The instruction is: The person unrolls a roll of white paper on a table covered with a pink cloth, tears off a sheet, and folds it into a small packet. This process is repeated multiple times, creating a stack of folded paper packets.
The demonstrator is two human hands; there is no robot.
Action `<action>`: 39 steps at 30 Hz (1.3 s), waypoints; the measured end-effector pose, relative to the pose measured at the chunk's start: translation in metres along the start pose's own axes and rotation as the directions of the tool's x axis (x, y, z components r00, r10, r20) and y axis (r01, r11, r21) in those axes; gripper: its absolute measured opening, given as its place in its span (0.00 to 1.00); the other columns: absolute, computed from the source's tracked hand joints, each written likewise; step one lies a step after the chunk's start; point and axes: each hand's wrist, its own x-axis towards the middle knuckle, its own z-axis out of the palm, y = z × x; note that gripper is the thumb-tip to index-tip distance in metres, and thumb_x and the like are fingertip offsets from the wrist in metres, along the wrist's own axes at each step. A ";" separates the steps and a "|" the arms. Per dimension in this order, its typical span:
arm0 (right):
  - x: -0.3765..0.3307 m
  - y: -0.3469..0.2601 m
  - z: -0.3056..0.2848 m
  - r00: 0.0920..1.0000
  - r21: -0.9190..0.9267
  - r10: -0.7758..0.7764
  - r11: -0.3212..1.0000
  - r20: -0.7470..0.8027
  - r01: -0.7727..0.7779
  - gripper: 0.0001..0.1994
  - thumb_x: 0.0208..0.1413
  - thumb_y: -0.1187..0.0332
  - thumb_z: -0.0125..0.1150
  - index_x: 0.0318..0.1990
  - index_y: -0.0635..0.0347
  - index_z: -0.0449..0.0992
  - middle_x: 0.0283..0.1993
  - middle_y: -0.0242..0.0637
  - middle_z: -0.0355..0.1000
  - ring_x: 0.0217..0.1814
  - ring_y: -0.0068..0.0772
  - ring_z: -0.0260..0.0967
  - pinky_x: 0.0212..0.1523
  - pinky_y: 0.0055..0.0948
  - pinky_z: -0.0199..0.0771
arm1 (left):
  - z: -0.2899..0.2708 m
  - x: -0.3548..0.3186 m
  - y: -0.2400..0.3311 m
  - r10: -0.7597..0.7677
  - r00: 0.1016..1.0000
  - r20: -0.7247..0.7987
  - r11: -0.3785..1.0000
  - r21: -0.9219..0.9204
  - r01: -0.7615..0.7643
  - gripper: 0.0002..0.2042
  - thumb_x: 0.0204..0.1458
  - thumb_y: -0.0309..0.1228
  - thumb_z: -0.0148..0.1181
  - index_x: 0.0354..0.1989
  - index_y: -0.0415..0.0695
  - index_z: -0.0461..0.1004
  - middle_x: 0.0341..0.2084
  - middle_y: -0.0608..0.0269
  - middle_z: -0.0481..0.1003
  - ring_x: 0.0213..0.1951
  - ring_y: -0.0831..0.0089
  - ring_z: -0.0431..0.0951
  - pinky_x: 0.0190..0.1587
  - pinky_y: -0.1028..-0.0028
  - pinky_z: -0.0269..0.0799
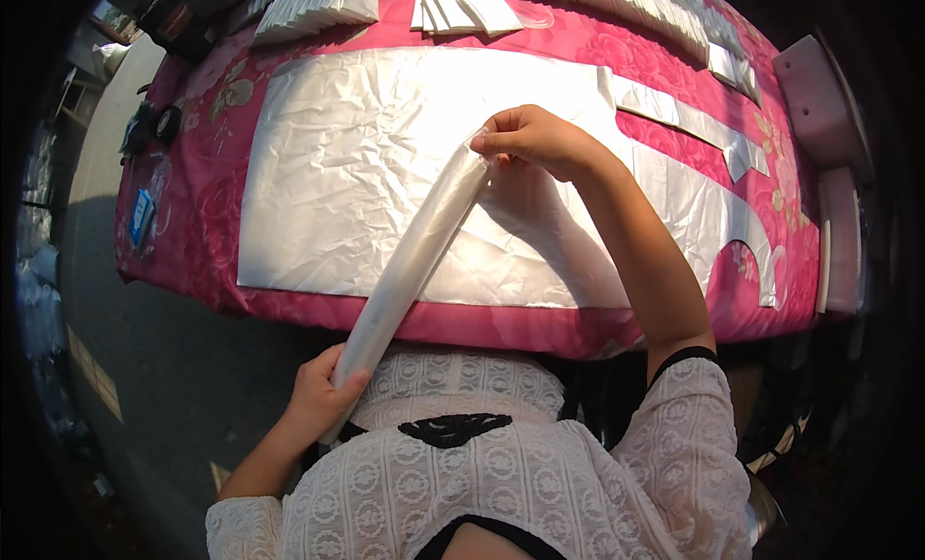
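Note:
A long white plastic roll [409, 261], looking like rolled or folded film, runs slantwise between my hands over the table's near edge. My left hand [326, 387] is wrapped round its lower end, close to my body. At the upper end, my right hand [525, 141] pinches the tip between thumb and fingers. Beneath lies a large flat white plastic sheet [318, 194], wrinkled and bright with sunlight; a shadow of my right arm falls on it. Toward the right the sheeting goes on as a cut-out piece with strap-like strips [679, 112].
A pink flowered cloth [217, 261] covers the table. Stacks of folded white pieces [318, 9] and a smaller pile [464, 11] line the far side. At the left lie a blue-and-white packet [142, 216] and a black tape roll [168, 124]. Pale pink boxes [819, 98] stand at the right.

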 end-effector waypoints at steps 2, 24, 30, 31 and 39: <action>0.000 0.005 -0.003 0.999 -0.008 -0.052 0.999 0.013 0.052 0.11 0.50 0.61 0.63 0.27 0.60 0.75 0.21 0.27 0.68 0.23 0.16 0.61 0.26 0.17 0.62 | 0.000 0.001 0.002 0.025 1.000 -0.012 0.999 0.047 -0.024 0.18 0.46 0.35 0.61 0.44 0.37 0.71 0.31 0.59 0.76 0.33 0.76 0.74 0.38 0.76 0.70; -0.025 0.046 -0.151 0.819 -0.182 -0.284 0.958 -0.499 0.221 0.11 0.53 0.63 0.60 0.37 0.64 0.76 0.25 0.25 0.68 0.26 0.13 0.60 0.27 0.15 0.60 | -0.106 0.045 0.012 -0.109 0.745 0.658 0.988 -0.011 0.154 0.27 0.37 0.30 0.70 0.48 0.34 0.70 0.40 0.59 0.75 0.42 0.76 0.73 0.47 0.75 0.68; 0.007 0.026 -0.109 0.876 -0.190 -0.278 0.957 -0.394 0.219 0.10 0.53 0.63 0.59 0.33 0.62 0.76 0.25 0.23 0.67 0.26 0.13 0.59 0.28 0.15 0.62 | -0.050 0.120 0.124 0.359 0.788 0.500 0.616 0.507 -0.602 0.28 0.30 0.31 0.70 0.45 0.40 0.72 0.38 0.54 0.75 0.40 0.57 0.74 0.46 0.67 0.68; 0.010 0.021 -0.106 0.894 -0.203 -0.229 0.966 -0.384 0.160 0.10 0.53 0.63 0.59 0.33 0.62 0.76 0.25 0.24 0.67 0.26 0.13 0.60 0.28 0.15 0.62 | -0.039 0.128 0.126 0.520 0.738 0.429 0.512 0.535 -0.672 0.27 0.32 0.32 0.69 0.46 0.41 0.71 0.40 0.54 0.73 0.42 0.58 0.73 0.47 0.66 0.67; 0.030 0.015 -0.107 0.931 -0.303 -0.269 0.934 -0.245 0.190 0.09 0.53 0.63 0.59 0.32 0.60 0.76 0.23 0.22 0.66 0.26 0.12 0.60 0.27 0.14 0.60 | 0.024 0.136 0.096 0.575 0.283 0.768 0.058 0.306 -0.950 0.37 0.45 0.53 0.54 0.56 0.34 0.59 0.57 0.48 0.59 0.60 0.58 0.57 0.62 0.59 0.50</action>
